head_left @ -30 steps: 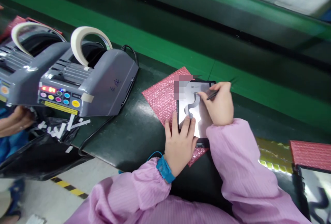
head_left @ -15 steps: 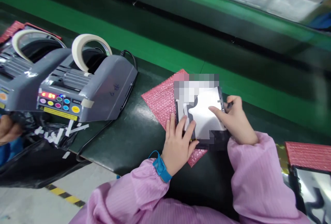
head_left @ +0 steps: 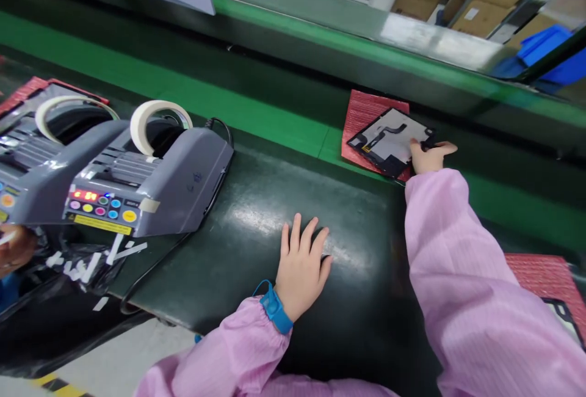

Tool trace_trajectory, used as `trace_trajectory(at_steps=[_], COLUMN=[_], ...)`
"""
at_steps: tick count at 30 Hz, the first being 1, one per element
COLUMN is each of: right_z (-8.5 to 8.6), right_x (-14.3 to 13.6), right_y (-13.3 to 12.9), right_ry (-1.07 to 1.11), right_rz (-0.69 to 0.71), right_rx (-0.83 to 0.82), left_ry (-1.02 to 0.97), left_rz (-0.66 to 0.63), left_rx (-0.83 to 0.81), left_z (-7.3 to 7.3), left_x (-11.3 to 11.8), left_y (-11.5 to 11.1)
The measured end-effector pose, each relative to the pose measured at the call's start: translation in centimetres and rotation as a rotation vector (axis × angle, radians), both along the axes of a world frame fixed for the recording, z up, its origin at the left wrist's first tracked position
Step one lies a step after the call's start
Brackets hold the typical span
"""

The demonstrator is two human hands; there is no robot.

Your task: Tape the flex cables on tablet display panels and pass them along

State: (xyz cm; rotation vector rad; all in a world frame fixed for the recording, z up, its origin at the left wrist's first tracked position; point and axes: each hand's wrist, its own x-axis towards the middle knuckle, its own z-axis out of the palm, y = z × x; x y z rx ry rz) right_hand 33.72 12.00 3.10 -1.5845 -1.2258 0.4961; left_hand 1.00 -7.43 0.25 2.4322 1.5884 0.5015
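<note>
A flat black-framed panel (head_left: pixel 401 131) with a pale back and a dark curved strip lies tilted over a pink bubble-wrap sheet (head_left: pixel 361 113) on the green strip beyond the table. My right hand (head_left: pixel 428 156) grips the panel's right edge, thumb on its back. On the dark green tabletop, my left hand (head_left: pixel 302 269) rests palm down with its fingers spread and nothing in it. A blue band (head_left: pixel 276 310) circles my left wrist.
Two grey tape dispensers (head_left: pixel 183 183) with cream tape rolls stand at left, with cut tape strips below. Another person's hand (head_left: pixel 18 250) shows at the left edge. More pink wrap (head_left: pixel 540 275) and a panel (head_left: pixel 561 311) lie at right.
The panel and pink sheet have moved away from me, off the tabletop onto the green strip, with my right hand at the panel. My left hand has come off the panel onto the table.
</note>
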Motion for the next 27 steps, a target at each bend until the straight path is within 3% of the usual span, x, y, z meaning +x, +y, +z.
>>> trace_trajectory(at_steps=[2, 3, 6, 9, 14, 18, 22, 27], right_z=[0.8, 1.3, 3.2, 4.0, 1.5, -0.9, -1.8, -1.8], right_x=[0.3, 0.5, 1.7, 2.6, 1.5, -0.8, -2.7, -3.8], right_y=[-0.6, -1.2, -5.0, -11.3, -21.3, -26.4, -29.7, -30.7], right_ry=[0.018, 0.04, 0.126, 0.169, 0.321, 0.351, 0.262, 0.08], right_rz=[-0.195, -0.227, -0.134, -0.13, -0.108, -0.04, 0.03, 0.018], right_rx=[0.023, 0.046, 0.078, -0.007, -0.254, -0.285, -0.355, -0.371], left_ry=[0.009, 0.016, 0.021, 0.021, 0.042, 0.05, 0.054, 0.059], left_rz=[-0.004, -0.014, -0.096, -0.278, -0.533, -0.579, -0.553, -0.534], left_rx=[0.007, 0.011, 0.03, 0.053, 0.094, 0.101, 0.081, 0.067], left_z=[0.0, 0.0, -0.2, -0.5, -0.5, -0.5, -0.4, -0.1], left_x=[0.0, 0.0, 0.5, 2.0, 5.4, 7.1, 7.7, 8.1], left_y=[0.1, 0.1, 0.0, -0.8, -3.2, -4.2, -4.2, -4.2])
